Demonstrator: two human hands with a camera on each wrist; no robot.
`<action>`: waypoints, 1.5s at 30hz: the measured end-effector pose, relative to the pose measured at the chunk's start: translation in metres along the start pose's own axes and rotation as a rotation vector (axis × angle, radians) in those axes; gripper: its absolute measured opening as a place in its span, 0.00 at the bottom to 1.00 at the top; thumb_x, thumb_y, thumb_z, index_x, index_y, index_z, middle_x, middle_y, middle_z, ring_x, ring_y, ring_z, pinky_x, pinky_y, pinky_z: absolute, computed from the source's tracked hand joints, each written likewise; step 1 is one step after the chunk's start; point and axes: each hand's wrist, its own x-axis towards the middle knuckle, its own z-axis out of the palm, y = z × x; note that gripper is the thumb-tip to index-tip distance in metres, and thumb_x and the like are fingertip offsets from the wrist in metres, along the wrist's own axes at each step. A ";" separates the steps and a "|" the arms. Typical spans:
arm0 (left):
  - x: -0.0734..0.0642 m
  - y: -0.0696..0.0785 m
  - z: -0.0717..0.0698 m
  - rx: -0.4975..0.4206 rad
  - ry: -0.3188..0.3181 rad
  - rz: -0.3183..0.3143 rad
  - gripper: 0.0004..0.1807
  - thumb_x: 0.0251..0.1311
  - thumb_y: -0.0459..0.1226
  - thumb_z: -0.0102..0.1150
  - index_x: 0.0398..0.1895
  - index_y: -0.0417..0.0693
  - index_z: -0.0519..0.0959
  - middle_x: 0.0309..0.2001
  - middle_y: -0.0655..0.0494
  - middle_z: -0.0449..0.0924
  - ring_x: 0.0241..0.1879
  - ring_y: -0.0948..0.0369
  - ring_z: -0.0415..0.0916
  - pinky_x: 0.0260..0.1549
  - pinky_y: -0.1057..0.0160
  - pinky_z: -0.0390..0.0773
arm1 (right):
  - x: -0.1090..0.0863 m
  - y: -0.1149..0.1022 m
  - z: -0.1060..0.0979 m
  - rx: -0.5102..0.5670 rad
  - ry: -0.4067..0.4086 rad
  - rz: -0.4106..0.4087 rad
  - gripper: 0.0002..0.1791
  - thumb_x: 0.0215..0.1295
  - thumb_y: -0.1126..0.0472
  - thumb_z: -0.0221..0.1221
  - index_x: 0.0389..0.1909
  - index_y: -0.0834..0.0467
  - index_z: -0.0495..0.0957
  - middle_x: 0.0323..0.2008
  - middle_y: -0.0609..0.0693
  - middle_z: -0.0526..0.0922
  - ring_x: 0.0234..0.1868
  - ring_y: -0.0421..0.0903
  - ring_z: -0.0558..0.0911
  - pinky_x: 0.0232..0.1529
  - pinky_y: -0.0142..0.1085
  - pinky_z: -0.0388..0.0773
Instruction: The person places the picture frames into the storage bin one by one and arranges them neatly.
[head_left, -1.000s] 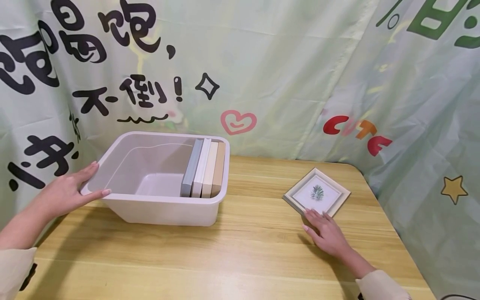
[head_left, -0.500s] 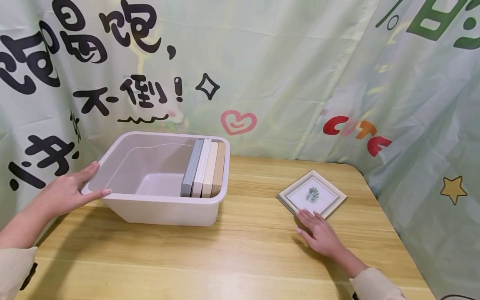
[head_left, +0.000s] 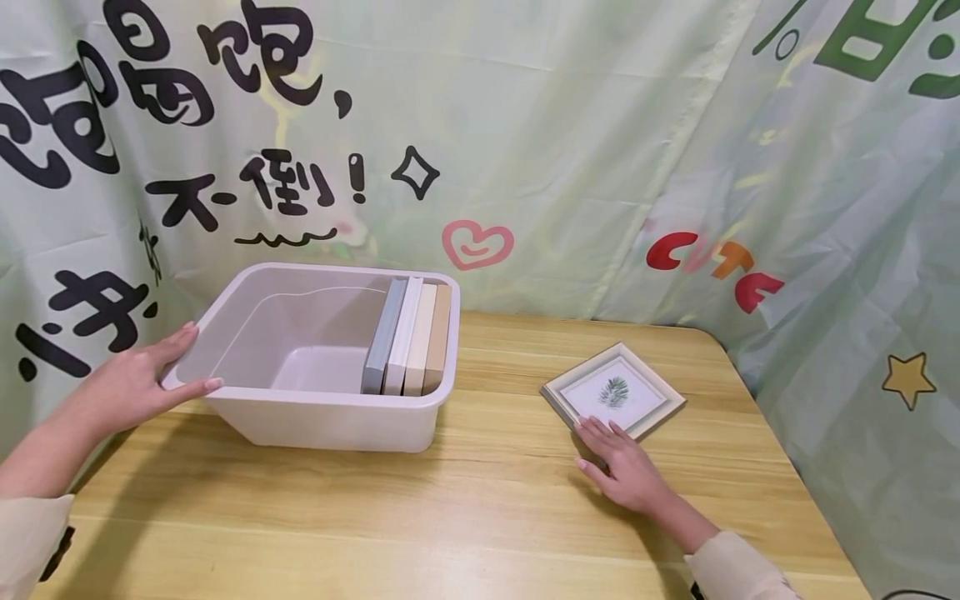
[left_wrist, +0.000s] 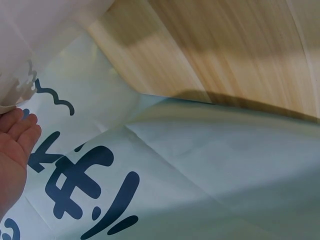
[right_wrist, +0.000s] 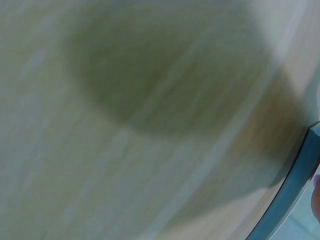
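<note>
A beige plastic storage bin point(head_left: 322, 423) stands on the left of the table. My left hand point(head_left: 127, 390) grips its left rim, thumb over the near corner; in the left wrist view the fingers point(left_wrist: 19, 131) reach under the lip. Several picture frames point(head_left: 407, 342) in grey, white, cream and tan stand on edge along the bin's right wall. To the right, another picture frame point(head_left: 613, 392) with a green leaf print lies flat, turned like a diamond. The fingers of my right hand point(head_left: 628, 473) rest nearly straight on its near edge. In the right wrist view only one frame edge point(right_wrist: 285, 200) and a fingertip show.
The wooden table point(head_left: 465, 525) has a rounded far right corner. A printed cloth curtain point(head_left: 570, 167) hangs behind it and along both sides. Bare wood lies between the bin and the flat frame.
The flat picture frame has slid left and slightly nearer under my right hand, which moved with it. My left hand and the bin have stayed put.
</note>
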 end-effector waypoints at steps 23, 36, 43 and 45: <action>0.001 0.001 -0.001 0.043 -0.006 0.022 0.48 0.52 0.56 0.59 0.69 0.35 0.55 0.66 0.32 0.56 0.56 0.28 0.61 0.46 0.32 0.66 | 0.029 -0.023 0.010 0.044 -0.112 0.045 0.32 0.63 0.50 0.54 0.60 0.69 0.68 0.61 0.65 0.70 0.64 0.60 0.68 0.65 0.52 0.60; 0.003 0.001 -0.004 0.087 -0.027 0.031 0.48 0.52 0.58 0.57 0.67 0.33 0.57 0.66 0.32 0.56 0.58 0.32 0.62 0.48 0.32 0.65 | 0.040 -0.022 0.012 0.082 -0.131 0.082 0.31 0.64 0.52 0.52 0.61 0.70 0.66 0.62 0.66 0.68 0.65 0.63 0.65 0.66 0.54 0.59; 0.003 0.001 -0.004 0.093 -0.041 0.013 0.49 0.52 0.59 0.57 0.68 0.34 0.57 0.67 0.33 0.56 0.59 0.32 0.61 0.48 0.32 0.65 | 0.036 -0.007 0.005 0.077 -0.099 0.140 0.30 0.65 0.54 0.51 0.62 0.71 0.65 0.63 0.67 0.67 0.65 0.64 0.64 0.66 0.54 0.57; 0.002 0.001 -0.005 0.094 -0.030 0.013 0.48 0.51 0.58 0.58 0.67 0.34 0.58 0.66 0.33 0.57 0.58 0.31 0.62 0.48 0.32 0.65 | 0.035 0.000 0.002 0.085 -0.087 0.165 0.30 0.65 0.55 0.51 0.62 0.70 0.64 0.63 0.67 0.66 0.66 0.64 0.64 0.67 0.55 0.56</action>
